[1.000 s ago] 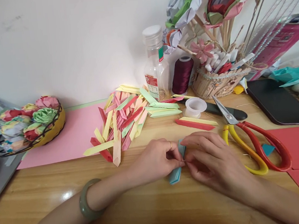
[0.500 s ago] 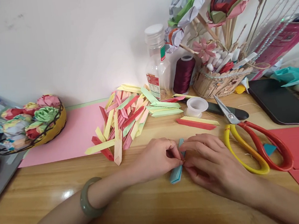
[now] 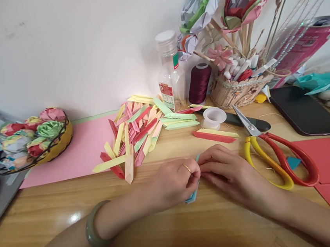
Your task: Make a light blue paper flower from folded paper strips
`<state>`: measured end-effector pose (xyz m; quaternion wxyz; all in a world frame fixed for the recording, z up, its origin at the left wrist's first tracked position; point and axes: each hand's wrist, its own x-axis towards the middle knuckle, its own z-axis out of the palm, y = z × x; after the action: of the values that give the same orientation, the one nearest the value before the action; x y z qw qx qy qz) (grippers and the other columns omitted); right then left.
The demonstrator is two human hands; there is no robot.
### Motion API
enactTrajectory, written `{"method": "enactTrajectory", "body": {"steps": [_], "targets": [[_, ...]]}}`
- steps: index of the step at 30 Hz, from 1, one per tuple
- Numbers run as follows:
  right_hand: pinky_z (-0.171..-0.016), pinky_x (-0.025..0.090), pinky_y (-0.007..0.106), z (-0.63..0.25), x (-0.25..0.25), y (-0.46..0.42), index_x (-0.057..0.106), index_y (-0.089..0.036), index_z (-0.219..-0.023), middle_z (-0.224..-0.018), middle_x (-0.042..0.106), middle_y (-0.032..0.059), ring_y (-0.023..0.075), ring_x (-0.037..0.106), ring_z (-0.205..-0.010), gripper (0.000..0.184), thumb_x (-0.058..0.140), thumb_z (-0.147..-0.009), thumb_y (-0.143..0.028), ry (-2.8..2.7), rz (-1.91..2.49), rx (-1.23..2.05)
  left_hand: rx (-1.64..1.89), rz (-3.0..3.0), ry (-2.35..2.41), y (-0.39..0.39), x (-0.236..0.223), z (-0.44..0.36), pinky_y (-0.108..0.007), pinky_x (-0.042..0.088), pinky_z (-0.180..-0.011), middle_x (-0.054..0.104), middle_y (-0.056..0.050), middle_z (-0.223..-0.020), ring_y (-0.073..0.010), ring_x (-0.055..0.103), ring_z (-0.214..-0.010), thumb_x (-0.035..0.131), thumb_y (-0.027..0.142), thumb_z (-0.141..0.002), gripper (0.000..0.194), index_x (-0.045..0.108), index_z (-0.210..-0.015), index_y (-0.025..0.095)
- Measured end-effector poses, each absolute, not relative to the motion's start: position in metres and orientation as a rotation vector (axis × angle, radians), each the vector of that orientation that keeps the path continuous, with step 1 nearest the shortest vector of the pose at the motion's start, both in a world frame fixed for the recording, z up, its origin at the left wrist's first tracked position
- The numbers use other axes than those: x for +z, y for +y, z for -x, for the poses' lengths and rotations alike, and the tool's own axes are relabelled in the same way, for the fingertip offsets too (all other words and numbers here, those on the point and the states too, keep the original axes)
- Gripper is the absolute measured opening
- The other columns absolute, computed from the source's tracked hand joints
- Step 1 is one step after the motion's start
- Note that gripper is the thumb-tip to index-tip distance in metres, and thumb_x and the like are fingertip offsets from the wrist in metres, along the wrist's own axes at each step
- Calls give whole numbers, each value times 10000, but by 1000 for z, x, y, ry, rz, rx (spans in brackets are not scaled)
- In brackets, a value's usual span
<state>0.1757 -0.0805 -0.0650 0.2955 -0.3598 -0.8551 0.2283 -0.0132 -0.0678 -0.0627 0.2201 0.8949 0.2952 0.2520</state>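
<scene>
Bottle [image 3: 171, 75] behind paper strips [image 3: 139, 130] — scissors [image 3: 252, 130] right, flower basket [image 3: 57, 148] left

Glossy wood table [image 3: 112, 239], matt paper strips [image 3: 128, 137]

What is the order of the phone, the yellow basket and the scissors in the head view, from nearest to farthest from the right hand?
1. Scissors: just to the right of the right hand.
2. Phone: farther to the right and back.
3. Yellow basket: far on the left side.
</scene>
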Motion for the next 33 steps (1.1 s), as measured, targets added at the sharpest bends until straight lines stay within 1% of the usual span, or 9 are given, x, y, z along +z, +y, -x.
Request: {"method": "enactTrajectory", "body": {"steps": [7,13,17,20,24,26,29,31,33], "targets": [[-687,464,288,-176,-65,-79,646,-181,-857,-849,564,52,155,516,-821,185,482,-842,-96,-2239,986,741,705,-2619,698,-70,-70,18,-203,422,-582,526,15,-638,-91,502,-616,345,85,-841,181,397,-696,181],[-663,460,282,-173,-64,-74,656,-183,-840,-828,560,48,151,526,-782,194,490,-822,-85,-2268,1006,747,724,-2688,579,-66,-62,18,-198,432,-602,548,2,-639,-90,489,-601,270,103,-873,257,401,-667,183],[-675,457,276,-170,-60,-70,648,-170,-768,-818,574,47,146,537,-771,174,501,-806,-85,-2324,998,769,707,-2723,580,-67,-63,20,-200,429,-589,553,4,-647,-95,488,-608,292,95,-861,231,396,-677,187],[-680,458,265,-169,-61,-70,632,-165,-745,-826,594,46,146,551,-782,141,532,-759,-67,-2298,1009,771,662,-2666,617,-67,-68,23,-200,428,-605,542,10,-661,-89,486,-619,310,92,-855,209,385,-687,191],[-683,466,258,-170,-63,-74,583,-166,-700,-835,614,40,133,566,-757,152,521,-703,-28,-2221,1051,755,640,-2570,630,-66,-70,25,-197,430,-640,532,10,-696,-81,491,-651,301,108,-871,197,383,-712,192],[-681,471,265,-171,-62,-75,572,-169,-714,-839,614,42,135,566,-754,149,514,-708,-32,-2220,1056,762,626,-2560,628,-66,-70,25,-200,432,-656,535,8,-714,-83,494,-666,305,112,-872,186,386,-725,192],[-680,478,283,-171,-59,-76,590,-168,-797,-822,609,45,148,563,-763,152,510,-743,-50,-2237,1063,767,602,-2572,625,-66,-69,26,-200,432,-646,535,10,-705,-85,488,-658,294,107,-869,193,383,-721,195],[-708,482,295,-171,-58,-75,617,-175,-859,-848,614,50,159,561,-809,181,511,-767,-61,-2264,1023,768,613,-2602,625,-66,-69,26,-201,428,-625,533,10,-690,-88,476,-639,284,103,-865,205,382,-713,198],[-734,482,300,-170,-58,-74,646,-187,-878,-885,617,54,163,558,-852,201,509,-787,-71,-2290,965,772,623,-2633,623,-67,-70,26,-204,428,-617,538,8,-691,-89,473,-630,275,99,-859,214,385,-706,199]]}}
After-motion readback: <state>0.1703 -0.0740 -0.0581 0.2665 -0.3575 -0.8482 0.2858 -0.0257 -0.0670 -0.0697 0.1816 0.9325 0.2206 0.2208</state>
